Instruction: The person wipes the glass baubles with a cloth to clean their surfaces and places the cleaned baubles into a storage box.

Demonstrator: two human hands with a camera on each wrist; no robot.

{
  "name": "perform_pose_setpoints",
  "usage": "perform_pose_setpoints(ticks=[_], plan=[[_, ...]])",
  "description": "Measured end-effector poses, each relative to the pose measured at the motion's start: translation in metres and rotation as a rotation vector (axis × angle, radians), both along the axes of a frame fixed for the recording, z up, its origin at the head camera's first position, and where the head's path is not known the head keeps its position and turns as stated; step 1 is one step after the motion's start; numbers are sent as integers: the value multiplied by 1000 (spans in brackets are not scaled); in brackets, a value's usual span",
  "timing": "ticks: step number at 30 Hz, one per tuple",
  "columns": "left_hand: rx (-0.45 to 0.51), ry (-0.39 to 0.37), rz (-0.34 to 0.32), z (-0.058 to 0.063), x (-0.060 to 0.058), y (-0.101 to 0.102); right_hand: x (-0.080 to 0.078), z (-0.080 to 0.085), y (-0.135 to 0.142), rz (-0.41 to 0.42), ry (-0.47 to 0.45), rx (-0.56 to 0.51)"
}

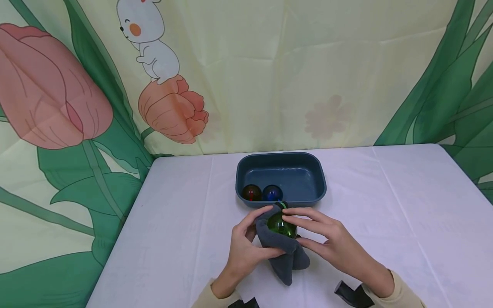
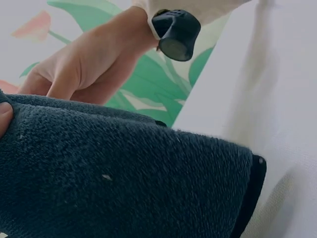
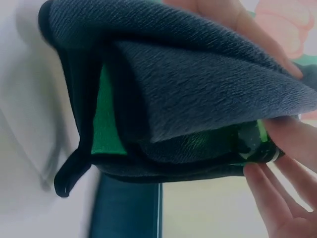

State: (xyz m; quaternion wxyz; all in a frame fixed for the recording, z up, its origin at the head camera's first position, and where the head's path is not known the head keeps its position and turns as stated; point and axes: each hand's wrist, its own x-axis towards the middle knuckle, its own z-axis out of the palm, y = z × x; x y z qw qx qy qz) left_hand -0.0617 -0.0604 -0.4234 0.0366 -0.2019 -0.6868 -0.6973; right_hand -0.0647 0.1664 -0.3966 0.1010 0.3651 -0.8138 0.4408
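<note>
A shiny green glass ball (image 1: 283, 226) sits in a dark grey-blue cloth (image 1: 286, 266) over the white table, in front of the basin. My left hand (image 1: 248, 252) holds the cloth from the left, its thumb in front and its fingers behind. From the right, my right hand (image 1: 333, 239) pinches the ball between its thumb and fingertips. The right wrist view has the ball (image 3: 252, 141) partly covered by the cloth (image 3: 218, 84), whose black edging and corner loop hang free. Folded cloth (image 2: 129, 173) fills much of the left wrist view and hides the ball there.
Just beyond my hands stands a dark blue rectangular basin (image 1: 300, 177). A dark red ball (image 1: 252, 193) and a blue ball (image 1: 272, 193) lie side by side in its near left corner. White cloth covers the table (image 1: 165, 239); a printed curtain (image 1: 246, 85) hangs behind it.
</note>
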Motion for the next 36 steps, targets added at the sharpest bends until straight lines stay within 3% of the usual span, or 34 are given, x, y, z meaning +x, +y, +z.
perform_pose_setpoints(ticks=[6, 11, 13, 17, 19, 26, 36], plan=[[-19, 46, -24, -2, 0, 0, 1, 1, -2, -20, -10, -28], [-39, 103, -28, -3, -1, -1, 3, 2, -5, -8, -145, -114], [-35, 90, -20, -3, -1, 0, 3, 2, -5, -13, -207, -121], [-26, 57, -3, -2, -1, -1, 2, 3, -5, -29, -246, -86], [-17, 44, 0, -1, -1, -1, 1, 3, -4, -32, -224, -58], [4, 53, -4, 0, -1, 0, -2, 4, 1, 2, 0, -9], [3, 8, -14, -1, 1, 1, -1, 0, 0, 9, 70, -1]])
